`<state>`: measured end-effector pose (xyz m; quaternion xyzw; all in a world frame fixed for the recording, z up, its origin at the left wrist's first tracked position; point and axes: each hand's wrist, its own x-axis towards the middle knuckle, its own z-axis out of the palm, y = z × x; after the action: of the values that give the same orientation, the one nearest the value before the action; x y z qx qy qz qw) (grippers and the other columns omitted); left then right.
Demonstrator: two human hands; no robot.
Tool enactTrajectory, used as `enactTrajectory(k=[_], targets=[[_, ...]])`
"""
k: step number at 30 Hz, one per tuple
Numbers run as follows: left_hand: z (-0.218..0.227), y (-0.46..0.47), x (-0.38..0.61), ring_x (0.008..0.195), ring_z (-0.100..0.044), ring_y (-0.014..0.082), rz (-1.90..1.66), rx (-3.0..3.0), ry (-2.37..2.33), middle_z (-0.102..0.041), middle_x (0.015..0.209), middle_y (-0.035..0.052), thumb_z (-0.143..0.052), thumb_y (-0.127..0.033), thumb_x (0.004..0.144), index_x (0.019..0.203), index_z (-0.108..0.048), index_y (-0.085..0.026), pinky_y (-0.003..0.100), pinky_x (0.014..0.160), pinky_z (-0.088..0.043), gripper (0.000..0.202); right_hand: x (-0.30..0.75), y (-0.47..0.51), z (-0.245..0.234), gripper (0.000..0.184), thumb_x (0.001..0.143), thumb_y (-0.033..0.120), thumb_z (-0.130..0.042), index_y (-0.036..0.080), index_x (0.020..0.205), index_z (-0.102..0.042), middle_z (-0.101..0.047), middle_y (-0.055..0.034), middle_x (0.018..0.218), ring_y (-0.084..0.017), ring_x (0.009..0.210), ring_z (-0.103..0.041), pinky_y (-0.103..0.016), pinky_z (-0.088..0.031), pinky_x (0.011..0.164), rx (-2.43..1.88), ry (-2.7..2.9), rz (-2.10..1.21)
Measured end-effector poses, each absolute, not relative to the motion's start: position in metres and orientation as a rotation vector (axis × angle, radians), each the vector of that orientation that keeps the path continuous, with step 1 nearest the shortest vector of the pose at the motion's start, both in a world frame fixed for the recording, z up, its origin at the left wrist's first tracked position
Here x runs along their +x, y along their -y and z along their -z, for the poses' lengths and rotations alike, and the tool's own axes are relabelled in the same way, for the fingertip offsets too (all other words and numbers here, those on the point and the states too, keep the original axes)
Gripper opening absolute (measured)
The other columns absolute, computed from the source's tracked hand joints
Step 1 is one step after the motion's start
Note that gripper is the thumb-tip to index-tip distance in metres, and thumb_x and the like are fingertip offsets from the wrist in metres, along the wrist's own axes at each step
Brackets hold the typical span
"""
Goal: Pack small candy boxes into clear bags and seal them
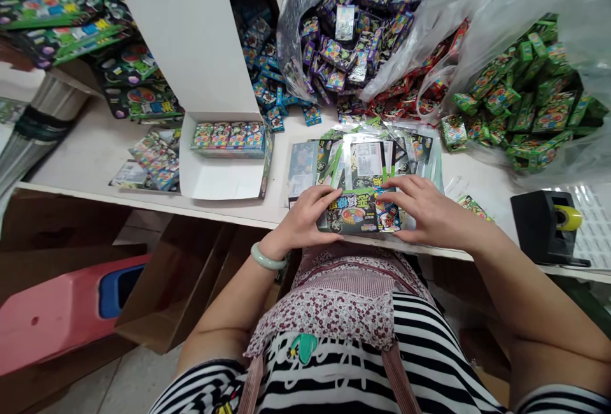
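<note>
A black printed candy packet point(352, 211) with green and colourful lettering lies at the table's front edge between my hands. My left hand point(305, 215) holds its left end, fingertips on the far side and thumb along the near side. At its right end, a blue printed part point(387, 215) shows. My right hand point(432, 213) has curved fingers on that end, with the thumb at the near corner. Under and behind the packet lies a spread of flat clear-and-black printed bags point(367, 158). What is inside the packet is hidden.
An open white display box point(222, 181) holds a row of small boxes. Clear bags of purple point(334, 51) and green boxes point(556, 111) stand behind, with red and blue ones near. A tape dispenser point(539, 226) sits right. Cartons point(167, 286) and a pink stool point(52, 306) are below left.
</note>
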<state>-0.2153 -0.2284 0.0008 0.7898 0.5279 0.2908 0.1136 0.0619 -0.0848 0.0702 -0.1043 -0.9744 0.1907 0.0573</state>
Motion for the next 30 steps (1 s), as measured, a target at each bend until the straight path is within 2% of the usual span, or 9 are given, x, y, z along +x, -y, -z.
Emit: enactTrajectory(k=[6, 9, 11, 13, 16, 21, 24, 27, 30], targets=[[-0.004, 0.226, -0.204, 0.122, -0.053, 0.034, -0.981, 2.255, -1.567, -0.05, 0.131, 0.0167, -0.078, -0.06, 0.074, 0.152, -0.034, -0.022, 0.055, 0.102, -0.05, 0.097, 0.053, 0.09, -0.066, 0.069, 0.09, 0.032, -0.063, 0.028, 0.15, -0.03, -0.037, -0.0137, 0.156, -0.029, 0.147, -0.036, -0.054, -0.04, 0.117, -0.291, 2.738, -0.916], [-0.006, 0.222, -0.19, 0.12, -0.053, 0.0338, -1.138, 2.148, -1.677, -0.05, 0.127, 0.0162, -0.083, -0.059, 0.068, 0.146, -0.038, -0.019, 0.054, 0.1, -0.052, 0.099, 0.05, 0.095, -0.06, 0.067, 0.086, 0.044, -0.07, 0.028, 0.143, -0.039, -0.037, -0.0148, 0.155, -0.033, 0.146, -0.036, -0.057, -0.039, 0.116, -0.478, 2.526, -0.878], [-0.008, 0.219, -0.176, 0.119, -0.054, 0.0326, -1.284, 2.001, -1.718, -0.052, 0.125, 0.0144, -0.086, -0.058, 0.065, 0.139, -0.043, -0.02, 0.052, 0.1, -0.052, 0.094, 0.048, 0.1, -0.055, 0.052, 0.088, 0.044, -0.069, 0.027, 0.133, -0.049, -0.052, -0.0143, 0.141, -0.032, 0.134, -0.05, -0.054, -0.048, 0.107, -0.686, 2.377, -0.876], [-0.007, 0.214, -0.16, 0.114, -0.058, 0.0273, -1.419, 1.756, -1.641, -0.055, 0.122, 0.0114, -0.081, -0.053, 0.075, 0.131, -0.048, -0.023, 0.045, 0.097, -0.054, 0.071, 0.047, 0.104, -0.05, 0.034, 0.093, 0.037, -0.062, 0.026, 0.124, -0.055, -0.064, -0.0099, 0.12, -0.025, 0.112, -0.065, -0.042, -0.058, 0.088, -0.795, 2.283, -0.975], [-0.001, 0.208, -0.135, 0.105, -0.065, 0.0195, -1.544, 1.36, -1.389, -0.062, 0.117, 0.0081, -0.066, -0.041, 0.092, 0.127, -0.048, -0.026, 0.035, 0.09, -0.056, 0.042, 0.049, 0.106, -0.048, 0.024, 0.095, 0.031, -0.058, 0.026, 0.118, -0.061, -0.069, -0.006, 0.109, -0.019, 0.093, -0.067, -0.03, -0.056, 0.07, -0.783, 2.241, -1.06], [0.015, 0.215, -0.113, 0.101, -0.067, 0.0162, -1.597, 1.149, -1.239, -0.065, 0.111, 0.0041, -0.07, -0.034, 0.09, 0.137, -0.044, -0.032, 0.032, 0.088, -0.057, 0.054, 0.062, 0.104, -0.057, 0.018, 0.094, 0.03, -0.061, 0.025, 0.109, -0.068, -0.07, -0.0039, 0.098, -0.016, 0.083, -0.065, -0.029, -0.053, 0.069, -0.748, 2.367, -1.045], [0.018, 0.222, -0.115, 0.104, -0.067, 0.0162, -1.573, 1.167, -1.226, -0.066, 0.115, 0.0045, -0.069, -0.032, 0.091, 0.145, -0.042, -0.035, 0.033, 0.091, -0.058, 0.06, 0.066, 0.111, -0.052, 0.017, 0.093, 0.028, -0.062, 0.026, 0.109, -0.069, -0.071, -0.0041, 0.099, -0.016, 0.087, -0.066, -0.029, -0.054, 0.07, -0.709, 2.359, -1.086], [0.017, 0.225, -0.125, 0.108, -0.066, 0.0173, -1.558, 1.21, -1.239, -0.066, 0.12, 0.006, -0.069, -0.03, 0.091, 0.147, -0.042, -0.035, 0.034, 0.095, -0.057, 0.063, 0.062, 0.127, -0.033, 0.03, 0.089, 0.025, -0.067, 0.029, 0.119, -0.063, -0.069, -0.0037, 0.11, -0.014, 0.086, -0.067, -0.028, -0.057, 0.072, -0.761, 2.012, -1.103], [0.016, 0.226, -0.135, 0.11, -0.066, 0.017, -1.551, 1.24, -1.241, -0.066, 0.123, 0.0058, -0.072, -0.03, 0.089, 0.141, -0.049, -0.034, 0.031, 0.094, -0.057, 0.057, 0.054, 0.145, -0.011, 0.029, 0.086, 0.028, -0.072, 0.028, 0.113, -0.062, -0.07, -0.0004, 0.099, -0.012, 0.077, -0.067, -0.027, -0.058, 0.071, -0.889, 1.653, -1.175]])
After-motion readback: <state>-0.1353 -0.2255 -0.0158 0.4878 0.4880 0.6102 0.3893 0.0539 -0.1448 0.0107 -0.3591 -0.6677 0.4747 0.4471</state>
